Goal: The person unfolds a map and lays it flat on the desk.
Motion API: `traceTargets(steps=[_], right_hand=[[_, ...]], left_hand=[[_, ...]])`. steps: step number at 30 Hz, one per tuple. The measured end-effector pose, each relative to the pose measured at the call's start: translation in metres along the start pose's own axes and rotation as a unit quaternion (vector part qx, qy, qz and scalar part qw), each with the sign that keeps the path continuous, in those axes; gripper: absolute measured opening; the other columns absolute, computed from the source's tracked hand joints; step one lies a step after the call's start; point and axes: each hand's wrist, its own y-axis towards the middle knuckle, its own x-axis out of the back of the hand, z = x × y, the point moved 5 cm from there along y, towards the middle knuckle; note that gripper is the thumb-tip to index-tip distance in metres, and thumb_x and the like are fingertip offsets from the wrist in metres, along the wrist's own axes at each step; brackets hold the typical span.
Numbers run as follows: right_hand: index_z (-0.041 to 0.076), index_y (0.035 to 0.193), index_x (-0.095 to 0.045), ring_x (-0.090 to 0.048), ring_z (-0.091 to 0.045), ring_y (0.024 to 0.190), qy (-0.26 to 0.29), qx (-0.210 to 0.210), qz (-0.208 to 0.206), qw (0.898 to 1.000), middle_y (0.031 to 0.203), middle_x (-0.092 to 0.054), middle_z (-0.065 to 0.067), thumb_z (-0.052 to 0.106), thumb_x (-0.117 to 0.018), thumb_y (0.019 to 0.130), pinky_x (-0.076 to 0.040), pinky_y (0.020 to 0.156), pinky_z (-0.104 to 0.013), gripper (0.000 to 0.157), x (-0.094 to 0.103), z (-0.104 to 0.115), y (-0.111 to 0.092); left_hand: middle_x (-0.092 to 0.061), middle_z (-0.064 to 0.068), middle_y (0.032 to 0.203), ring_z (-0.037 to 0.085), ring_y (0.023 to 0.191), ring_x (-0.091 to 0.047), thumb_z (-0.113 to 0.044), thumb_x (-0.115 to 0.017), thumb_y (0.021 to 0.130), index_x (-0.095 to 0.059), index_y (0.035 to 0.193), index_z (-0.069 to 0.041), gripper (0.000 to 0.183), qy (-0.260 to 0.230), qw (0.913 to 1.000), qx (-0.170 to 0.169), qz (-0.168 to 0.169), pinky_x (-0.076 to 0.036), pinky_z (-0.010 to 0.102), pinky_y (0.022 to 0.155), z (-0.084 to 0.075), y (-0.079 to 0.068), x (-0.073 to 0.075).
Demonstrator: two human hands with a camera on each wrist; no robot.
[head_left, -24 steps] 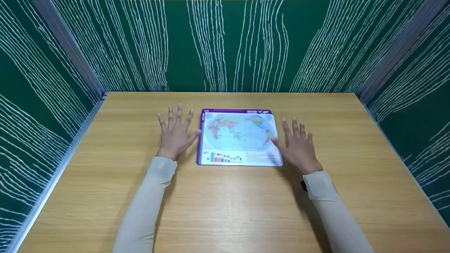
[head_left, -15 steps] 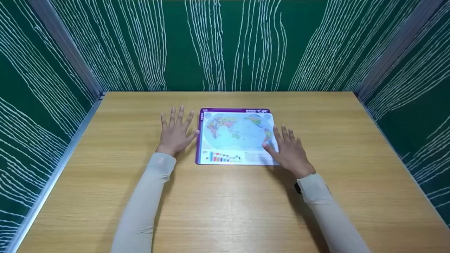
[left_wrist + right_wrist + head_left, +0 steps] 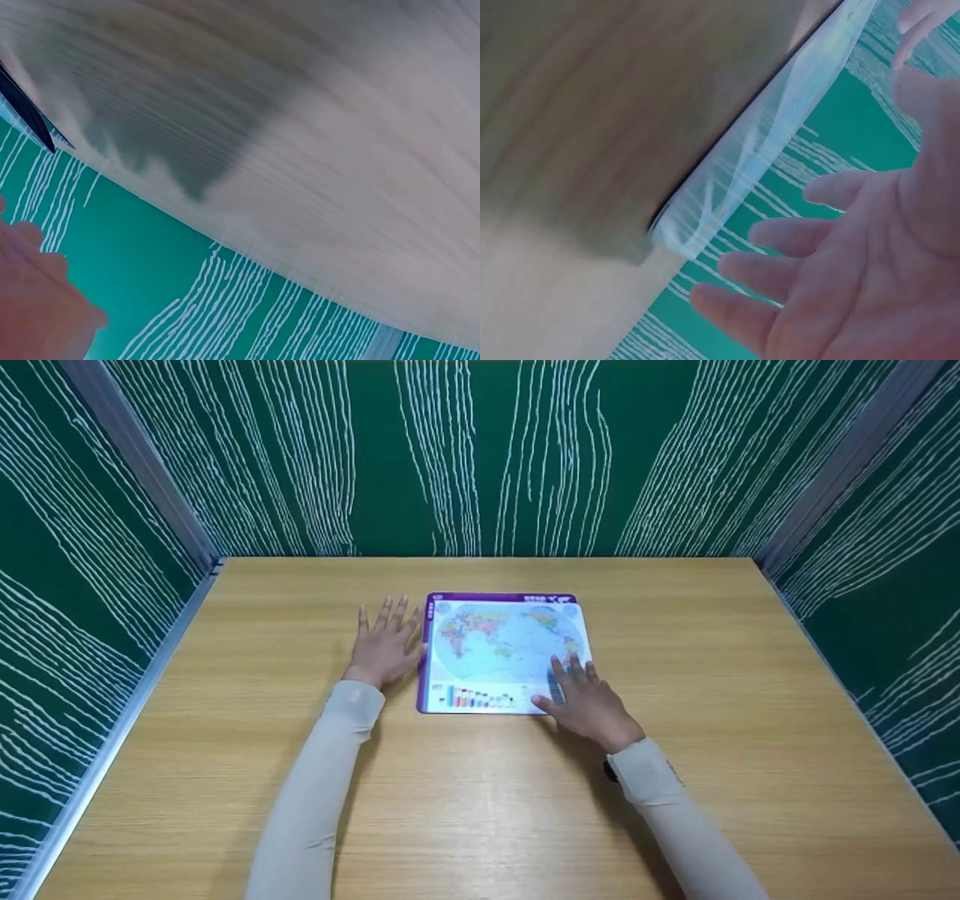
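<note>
Head view: I have a left hand (image 3: pixel 384 649), a purple-edged world map board (image 3: pixel 502 649) and a right hand (image 3: pixel 591 706) in line across a wooden table (image 3: pixel 480 802).
From the left, I see a grey metal post (image 3: pixel 142 457), then a pale left sleeve (image 3: pixel 300 810) leading to the left hand, its fingers fanned wide and its thumb at the board's left edge; whether they touch, I can't tell. The board lies flat mid-table, towards the far side, with a colourful bar chart (image 3: pixel 480 697) below its map. Over its lower right corner I see the right hand, fingers spread; contact is unclear to me. Beside that wrist shows something black (image 3: pixel 610 771), next to the pale right sleeve (image 3: pixel 682 825).
</note>
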Motion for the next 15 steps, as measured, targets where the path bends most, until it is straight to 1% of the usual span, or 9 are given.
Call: traceTargets(steps=[4,7,12,15], right_hand=[[0.007,0.154,-0.016,-0.016,-0.054,0.141,-0.017,0.012,-0.003,1.0,0.157,-0.012,-0.029,0.056,-0.043,0.096,-0.027,0.106,-0.07,0.08,-0.004,0.007,0.0],[0.007,0.154,-0.018,-0.019,-0.056,0.138,-0.021,0.017,0.002,1.0,0.156,-0.014,-0.031,0.053,-0.043,0.097,-0.032,0.102,-0.07,0.078,-0.006,0.01,0.001],[0.01,0.154,-0.017,-0.018,-0.057,0.138,-0.004,0.02,0.019,1.0,0.156,-0.011,-0.032,0.05,-0.045,0.098,-0.034,0.102,-0.068,0.074,-0.009,0.011,0.004],[0.015,0.155,-0.016,-0.015,-0.058,0.138,0.008,0.021,0.032,0.999,0.157,-0.008,-0.03,0.048,-0.047,0.098,-0.031,0.104,-0.069,0.074,-0.01,0.011,0.005]], left_hand=[[-0.007,0.002,0.164,0.028,0.151,-0.001,-0.057,-0.037,0.096,-0.017,0.155,-0.025,0.07,-0.02,0.9995,-0.009,0.025,0.005,0.062,0.117,-0.006,0.001,-0.004],[-0.007,0.0,0.164,0.028,0.151,-0.003,-0.057,-0.036,0.097,-0.017,0.155,-0.025,0.069,-0.026,0.9986,-0.013,0.043,0.002,0.061,0.118,-0.01,0.002,-0.007],[-0.007,-0.001,0.164,0.028,0.151,-0.003,-0.057,-0.035,0.097,-0.016,0.155,-0.027,0.067,-0.025,0.9971,-0.013,0.071,0.003,0.061,0.118,-0.015,0.002,-0.011],[-0.007,-0.002,0.163,0.029,0.151,-0.004,-0.057,-0.035,0.097,-0.016,0.154,-0.028,0.066,-0.02,0.9954,-0.014,0.092,0.004,0.062,0.117,-0.017,0.001,-0.013]])
